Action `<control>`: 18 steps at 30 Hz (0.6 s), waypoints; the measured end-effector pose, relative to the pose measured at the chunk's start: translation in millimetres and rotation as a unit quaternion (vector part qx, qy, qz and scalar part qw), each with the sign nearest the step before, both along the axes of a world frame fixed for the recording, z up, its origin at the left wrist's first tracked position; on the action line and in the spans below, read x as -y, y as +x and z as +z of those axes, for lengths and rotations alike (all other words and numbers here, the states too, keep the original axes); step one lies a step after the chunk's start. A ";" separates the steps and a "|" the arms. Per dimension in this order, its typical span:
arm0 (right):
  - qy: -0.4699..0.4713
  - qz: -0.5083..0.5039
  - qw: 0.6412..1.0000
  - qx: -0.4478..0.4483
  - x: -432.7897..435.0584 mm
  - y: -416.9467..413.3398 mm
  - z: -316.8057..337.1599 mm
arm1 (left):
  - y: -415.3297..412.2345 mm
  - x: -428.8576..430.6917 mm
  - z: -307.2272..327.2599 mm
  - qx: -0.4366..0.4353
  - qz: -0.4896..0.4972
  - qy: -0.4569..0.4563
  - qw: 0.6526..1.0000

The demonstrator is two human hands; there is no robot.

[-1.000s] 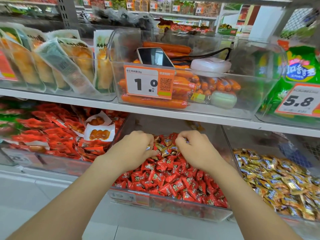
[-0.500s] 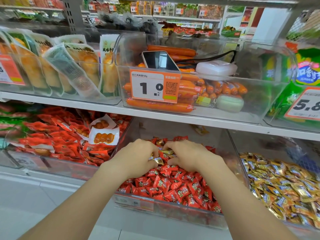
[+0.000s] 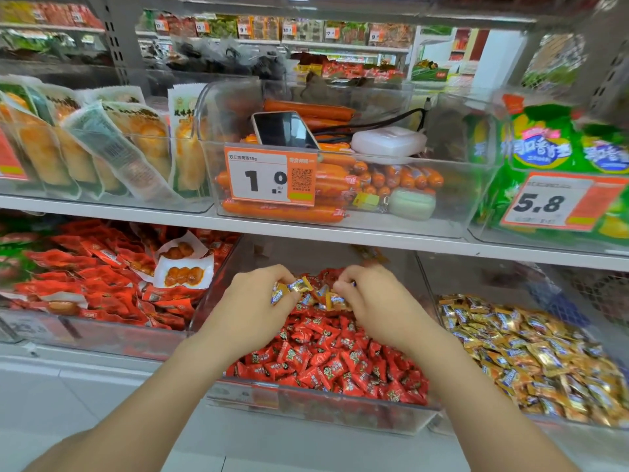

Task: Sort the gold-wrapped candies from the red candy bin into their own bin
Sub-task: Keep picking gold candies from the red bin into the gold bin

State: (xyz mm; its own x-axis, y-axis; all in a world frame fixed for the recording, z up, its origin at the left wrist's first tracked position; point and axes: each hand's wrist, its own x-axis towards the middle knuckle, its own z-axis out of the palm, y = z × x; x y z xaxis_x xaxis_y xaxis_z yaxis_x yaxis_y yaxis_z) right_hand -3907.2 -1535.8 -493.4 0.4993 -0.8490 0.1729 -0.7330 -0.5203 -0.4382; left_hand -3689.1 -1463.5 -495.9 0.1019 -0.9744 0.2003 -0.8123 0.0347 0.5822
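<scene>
A clear bin (image 3: 316, 408) on the lower shelf holds a heap of red candies (image 3: 326, 359) with a few gold-wrapped candies (image 3: 318, 296) mixed in at the back. My left hand (image 3: 255, 308) hovers over the back of the heap and pinches gold-wrapped candies (image 3: 291, 287) in its curled fingers. My right hand (image 3: 371, 301) is beside it, its fingers curled round more gold candies (image 3: 337, 301). To the right stands the clear bin of gold candies (image 3: 531, 356).
A bin of red snack packets (image 3: 102, 284) lies on the left. The upper shelf (image 3: 340, 233) overhangs both hands and carries a sausage bin (image 3: 340, 185) with a phone (image 3: 284, 129), a price tag (image 3: 269, 175), plus green bags (image 3: 561, 158).
Both hands have drawn back and up a little from the pile, and gold candies now show between the fingers of each. The camera has tilted up slightly.
</scene>
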 end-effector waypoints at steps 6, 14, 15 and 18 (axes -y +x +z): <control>0.047 -0.054 0.986 0.151 -40.2 -68.0 20.7 | -54.4 -11.3 9.2 -0.070 -0.038 -0.013 0.997; -0.067 -0.296 0.952 0.049 -15.3 -230.4 -17.2 | -209.5 -6.0 24.4 -0.084 -0.217 -0.063 0.971; -0.048 -0.279 0.959 0.021 -12.0 -243.5 -23.8 | -229.3 2.6 22.9 -0.060 -0.224 -0.066 0.970; -0.003 -0.192 0.981 -0.016 -16.4 -272.5 -38.6 | -280.0 32.8 8.5 0.023 -0.198 -0.052 0.979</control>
